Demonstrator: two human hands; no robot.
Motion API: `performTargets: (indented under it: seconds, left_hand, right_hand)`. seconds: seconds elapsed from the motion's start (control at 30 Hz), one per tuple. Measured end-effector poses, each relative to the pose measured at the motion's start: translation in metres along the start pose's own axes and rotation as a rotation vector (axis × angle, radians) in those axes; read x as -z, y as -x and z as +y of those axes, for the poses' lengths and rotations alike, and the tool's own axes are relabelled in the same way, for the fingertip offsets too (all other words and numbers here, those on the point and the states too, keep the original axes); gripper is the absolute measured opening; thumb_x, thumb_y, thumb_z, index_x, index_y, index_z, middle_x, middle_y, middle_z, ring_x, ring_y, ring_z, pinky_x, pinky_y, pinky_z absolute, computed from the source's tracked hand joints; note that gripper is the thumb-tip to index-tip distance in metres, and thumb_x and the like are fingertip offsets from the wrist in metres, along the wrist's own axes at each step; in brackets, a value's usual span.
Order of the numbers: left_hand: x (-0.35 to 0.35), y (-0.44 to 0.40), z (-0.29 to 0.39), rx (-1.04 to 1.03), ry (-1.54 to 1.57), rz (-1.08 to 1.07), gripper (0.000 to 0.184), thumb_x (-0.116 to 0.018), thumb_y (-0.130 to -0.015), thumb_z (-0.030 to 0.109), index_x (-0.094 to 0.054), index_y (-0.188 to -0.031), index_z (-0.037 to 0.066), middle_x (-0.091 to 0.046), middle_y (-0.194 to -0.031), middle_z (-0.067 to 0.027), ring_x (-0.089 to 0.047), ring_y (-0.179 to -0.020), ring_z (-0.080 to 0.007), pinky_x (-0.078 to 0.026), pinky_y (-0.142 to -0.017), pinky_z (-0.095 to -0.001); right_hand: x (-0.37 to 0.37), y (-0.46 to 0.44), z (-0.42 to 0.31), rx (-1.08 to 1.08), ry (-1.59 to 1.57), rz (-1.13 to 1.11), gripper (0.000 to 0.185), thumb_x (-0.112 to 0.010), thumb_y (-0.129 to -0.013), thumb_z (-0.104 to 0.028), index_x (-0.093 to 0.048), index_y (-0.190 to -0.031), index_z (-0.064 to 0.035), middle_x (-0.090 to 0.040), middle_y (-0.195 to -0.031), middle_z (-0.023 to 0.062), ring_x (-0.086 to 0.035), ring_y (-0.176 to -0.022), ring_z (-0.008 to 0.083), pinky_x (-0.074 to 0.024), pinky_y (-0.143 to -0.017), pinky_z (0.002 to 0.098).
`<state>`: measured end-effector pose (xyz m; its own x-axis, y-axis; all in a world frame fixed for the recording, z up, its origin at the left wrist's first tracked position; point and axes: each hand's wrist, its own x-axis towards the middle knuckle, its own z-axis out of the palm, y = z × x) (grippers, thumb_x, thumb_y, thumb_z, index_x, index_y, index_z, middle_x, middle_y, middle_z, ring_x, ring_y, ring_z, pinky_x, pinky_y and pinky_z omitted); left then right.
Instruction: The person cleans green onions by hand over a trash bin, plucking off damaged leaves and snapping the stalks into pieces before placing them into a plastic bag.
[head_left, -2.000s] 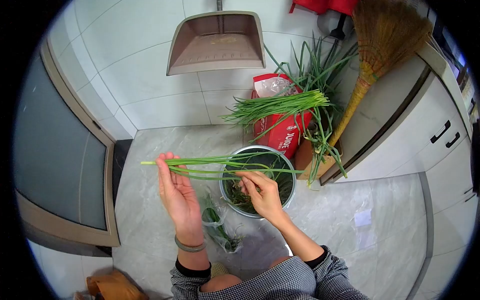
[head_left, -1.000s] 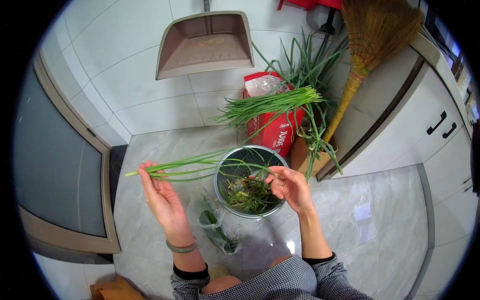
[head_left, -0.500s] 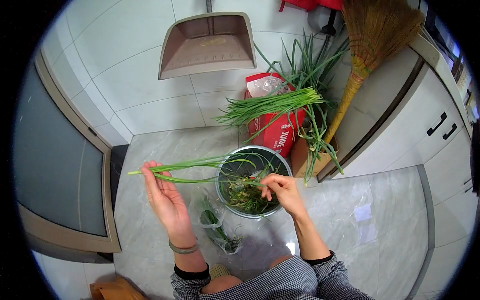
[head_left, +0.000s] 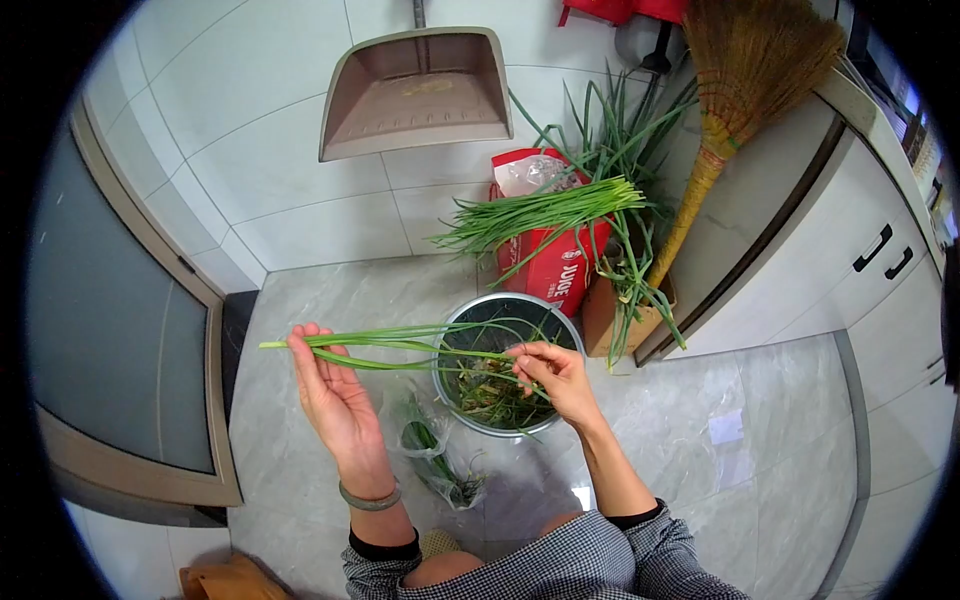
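While the left hand (head_left: 340, 405) grasps the stalks (head_left: 380, 338) near their pale ends, the right hand (head_left: 557, 380) pinches their green tips between thumb and fingers above the bin (head_left: 508, 433). The stalks stretch between both hands, partly over the bin (scraps (head_left: 490, 395) lie inside it). Behind it, a green bundle (head_left: 550, 213) rests across the red bag (head_left: 560, 270).

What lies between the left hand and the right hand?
In the head view, green stalks stretch from the left hand to the right hand, partly over the bin.
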<state>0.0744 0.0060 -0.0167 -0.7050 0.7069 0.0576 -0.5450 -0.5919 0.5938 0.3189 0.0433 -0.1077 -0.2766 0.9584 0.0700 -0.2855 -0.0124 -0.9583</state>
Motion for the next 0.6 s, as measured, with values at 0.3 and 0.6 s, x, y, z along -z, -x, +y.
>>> performTargets:
  seconds: [0.3, 0.6]
  left_hand:
    - [-0.001, 0.001, -0.003, 0.009, -0.009, 0.003, 0.048, -0.062, -0.093, 0.028, -0.048, -0.128, -0.003, -0.058, -0.117, -0.0090, -0.059, -0.104, -0.0137, -0.054, -0.087, -0.0245]
    - [0.000, 0.001, -0.007, -0.006, -0.037, -0.037, 0.042, -0.060, -0.094, 0.026, -0.051, -0.125, -0.001, -0.060, -0.112, -0.0071, -0.060, -0.098, -0.0120, -0.054, -0.082, -0.0235]
  right_hand:
    - [0.011, -0.002, 0.010, -0.026, 0.251, 0.119, 0.037, -0.049, -0.086, 0.006, -0.059, -0.121, -0.0028, -0.066, -0.099, 0.0078, -0.058, -0.067, 0.0077, -0.0441, -0.052, 0.0203]
    - [0.007, 0.009, -0.034, 0.083, -0.010, -0.001, 0.025, -0.055, -0.095, -0.008, -0.062, -0.116, 0.0033, -0.066, -0.094, 0.0086, -0.060, -0.068, 0.0102, -0.0478, -0.058, 0.0215]
